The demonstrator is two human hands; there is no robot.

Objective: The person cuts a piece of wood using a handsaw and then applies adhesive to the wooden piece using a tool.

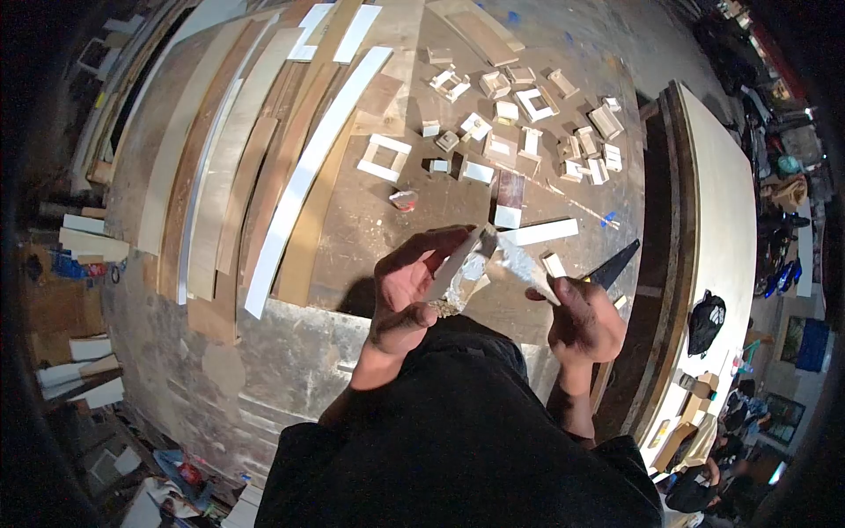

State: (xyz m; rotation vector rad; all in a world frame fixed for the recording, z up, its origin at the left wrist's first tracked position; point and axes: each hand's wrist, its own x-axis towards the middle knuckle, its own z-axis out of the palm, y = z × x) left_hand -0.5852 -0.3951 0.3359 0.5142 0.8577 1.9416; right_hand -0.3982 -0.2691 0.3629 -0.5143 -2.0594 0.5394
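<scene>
In my left hand (pixel 407 286) is a small open container (pixel 456 262), tilted, its inside smeared with white paste (pixel 473 267); the paste's kind I cannot make out. My right hand (pixel 588 319) pinches a flat wooden stick (pixel 542 285) whose far end is thickly coated with the same white paste. That coated end is close to the container's rim; whether they touch I cannot tell. Just beyond my hands lies a white strip (pixel 541 231) on the wooden worktable (pixel 370 229). A black-bladed handsaw (pixel 614 262) rests beyond my right hand.
Long boards and white strips (pixel 304 189) lie along the table's left side. Several small wooden frames and blocks (pixel 500 145) are scattered at the back, with a square frame (pixel 384 157) nearer. To the right stands a pale-topped table (pixel 717 202) with a black bag (pixel 707 322).
</scene>
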